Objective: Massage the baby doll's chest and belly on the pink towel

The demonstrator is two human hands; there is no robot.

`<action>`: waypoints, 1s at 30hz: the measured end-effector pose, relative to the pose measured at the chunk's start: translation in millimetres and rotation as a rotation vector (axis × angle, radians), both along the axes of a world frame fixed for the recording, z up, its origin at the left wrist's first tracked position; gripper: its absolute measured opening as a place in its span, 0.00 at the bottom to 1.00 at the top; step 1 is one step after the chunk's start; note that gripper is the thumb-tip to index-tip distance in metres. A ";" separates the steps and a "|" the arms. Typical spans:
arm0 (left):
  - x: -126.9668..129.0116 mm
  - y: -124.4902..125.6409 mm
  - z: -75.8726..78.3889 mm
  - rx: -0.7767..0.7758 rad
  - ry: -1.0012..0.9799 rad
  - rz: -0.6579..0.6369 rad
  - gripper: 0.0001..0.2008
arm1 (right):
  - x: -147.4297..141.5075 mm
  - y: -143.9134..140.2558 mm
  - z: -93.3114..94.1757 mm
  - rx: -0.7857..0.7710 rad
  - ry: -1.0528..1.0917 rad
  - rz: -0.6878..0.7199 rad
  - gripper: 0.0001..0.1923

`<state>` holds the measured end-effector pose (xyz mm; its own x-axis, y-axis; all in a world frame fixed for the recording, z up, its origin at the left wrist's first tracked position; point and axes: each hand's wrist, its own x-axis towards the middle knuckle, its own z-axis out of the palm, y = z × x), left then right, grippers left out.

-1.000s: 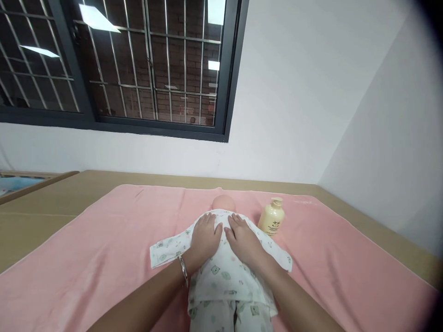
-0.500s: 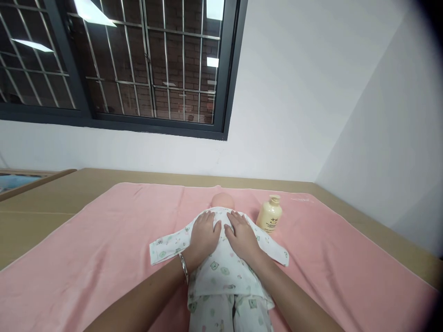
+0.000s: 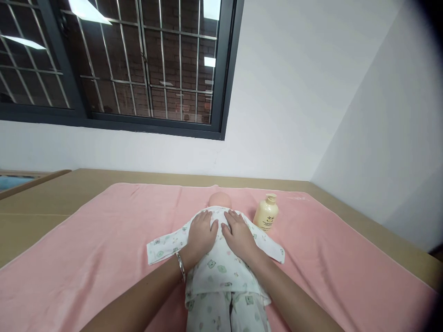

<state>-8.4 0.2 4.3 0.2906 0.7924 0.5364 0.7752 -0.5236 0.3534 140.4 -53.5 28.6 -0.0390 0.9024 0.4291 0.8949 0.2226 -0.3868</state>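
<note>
So, the baby doll in white printed cotton pyjamas (image 3: 221, 272) is laid on the pink towel (image 3: 86, 258). The left hand (image 3: 200, 235) and right hand (image 3: 238, 236) are pressed flat on its chest, fingers spread, nothing gripped. A cream pump bottle (image 3: 266, 213) is stood just right of the doll. Top probably already closed.

Corner of the room ahead of me

A white wall (image 3: 284, 92) meets a side wall (image 3: 391, 138) on my right; a dark-framed barred window (image 3: 138, 69) shows brick and reflected ceiling lights, above a tan table (image 3: 44, 198) under a pink towel (image 3: 86, 249).
</note>
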 end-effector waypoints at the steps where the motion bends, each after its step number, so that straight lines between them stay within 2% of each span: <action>1: -0.1 -0.2 0.7 0.000 0.001 -0.001 0.20 | -0.5 -1.1 1.7 0.017 -0.016 -0.009 0.25; 5: -1.3 -1.3 2.0 -0.006 -0.011 -0.026 0.20 | -6.8 -5.9 3.8 0.143 -0.068 -0.023 0.28; 10: -4.4 -2.6 -2.7 0.052 -0.110 -0.086 0.21 | -11.1 -7.8 4.9 0.041 -0.003 0.058 0.24; 16: -5.4 -4.1 -5.5 0.088 -0.207 -0.127 0.19 | -5.4 -7.9 11.2 0.152 0.052 -0.018 0.26; 20: -5.5 -2.9 -7.1 0.106 -0.230 -0.146 0.18 | -5.5 -6.7 11.1 0.019 0.009 0.073 0.23; 23: -6.3 -2.5 -7.8 0.116 -0.241 -0.178 0.17 | 3.2 -9.1 26.9 -0.025 0.008 0.117 0.22; 26: -6.8 -3.8 -6.1 0.119 -0.246 -0.208 0.17 | 13.2 -12.5 44.2 0.030 0.052 0.057 0.24; 28: -6.8 -4.9 -4.1 0.106 -0.250 -0.218 0.17 | 13.7 -13.3 45.1 0.044 0.055 0.036 0.25; 30: -7.0 -5.6 -2.3 0.086 -0.247 -0.220 0.17 | 8.6 -13.3 37.0 0.002 0.012 0.062 0.24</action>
